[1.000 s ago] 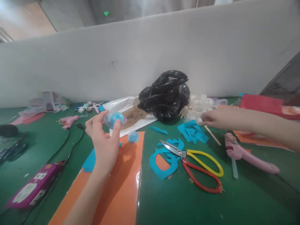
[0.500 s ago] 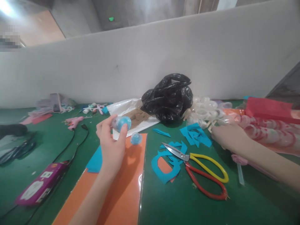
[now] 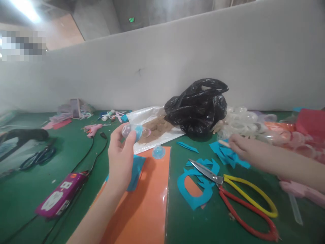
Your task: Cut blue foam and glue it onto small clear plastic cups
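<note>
My left hand (image 3: 121, 152) is closed around a clear plastic capsule (image 3: 138, 131) with blue inside, held up over the near edge of the brown clay. Another small clear dome (image 3: 158, 152), also blue inside, rests on the orange sheet (image 3: 147, 210) just beyond that hand. My right hand (image 3: 241, 147) pinches a short pale stick (image 3: 223, 143) above the crumpled blue paper scraps (image 3: 228, 156). Under my left forearm lie blue sheets (image 3: 135, 173), partly hidden. Scissors (image 3: 220, 183) with one yellow and one red handle lie open over blue cut-outs (image 3: 185, 189).
A black plastic bag (image 3: 198, 108) sits on the white sheet with brown clay (image 3: 157, 127). Clear plastic cups (image 3: 241, 122) crowd the right. A pink glue gun (image 3: 92, 129), purple box (image 3: 62, 195) and cables lie left. A pale partition (image 3: 142, 74) stands behind.
My right hand has moved left from the cups, bringing the pale stick over the blue scraps. The capsule in my left hand has turned sideways. The whole view has shifted left.
</note>
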The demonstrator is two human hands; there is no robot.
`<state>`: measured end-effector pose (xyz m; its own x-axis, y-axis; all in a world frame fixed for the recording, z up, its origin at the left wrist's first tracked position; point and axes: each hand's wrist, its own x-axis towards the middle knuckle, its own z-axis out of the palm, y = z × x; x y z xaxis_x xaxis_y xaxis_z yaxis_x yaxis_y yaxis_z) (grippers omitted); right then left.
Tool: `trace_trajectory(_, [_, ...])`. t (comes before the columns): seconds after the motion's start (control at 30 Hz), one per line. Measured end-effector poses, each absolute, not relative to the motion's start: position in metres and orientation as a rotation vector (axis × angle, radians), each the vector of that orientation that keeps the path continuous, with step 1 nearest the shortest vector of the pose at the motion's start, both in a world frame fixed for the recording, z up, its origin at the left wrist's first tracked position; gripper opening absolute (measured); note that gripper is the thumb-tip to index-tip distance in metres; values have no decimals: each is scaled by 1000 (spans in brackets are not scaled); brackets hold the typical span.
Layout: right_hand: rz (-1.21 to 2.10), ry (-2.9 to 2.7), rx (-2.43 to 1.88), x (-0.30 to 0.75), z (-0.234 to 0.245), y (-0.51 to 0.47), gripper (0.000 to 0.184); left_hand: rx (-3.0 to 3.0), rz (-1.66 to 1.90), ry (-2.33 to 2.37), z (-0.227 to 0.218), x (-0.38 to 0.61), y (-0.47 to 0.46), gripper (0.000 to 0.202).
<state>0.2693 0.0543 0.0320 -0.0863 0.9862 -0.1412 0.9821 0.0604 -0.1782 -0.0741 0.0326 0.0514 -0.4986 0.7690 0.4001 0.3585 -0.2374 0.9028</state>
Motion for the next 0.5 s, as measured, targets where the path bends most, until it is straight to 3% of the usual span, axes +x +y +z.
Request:
trace_trajectory(0.2, [830, -2456, -1815, 171, 64, 73, 22, 1464, 1530, 1559, 51, -67, 72, 37])
trace_trajectory(0.33, [665, -2587, -1664, 134, 67, 116, 33, 1417, 1622, 1508, 55, -69, 94, 39])
trace_trajectory(0.5, [523, -2657, -1677, 103, 58, 153, 34, 1454, 1612, 1563, 39, -76, 102, 33])
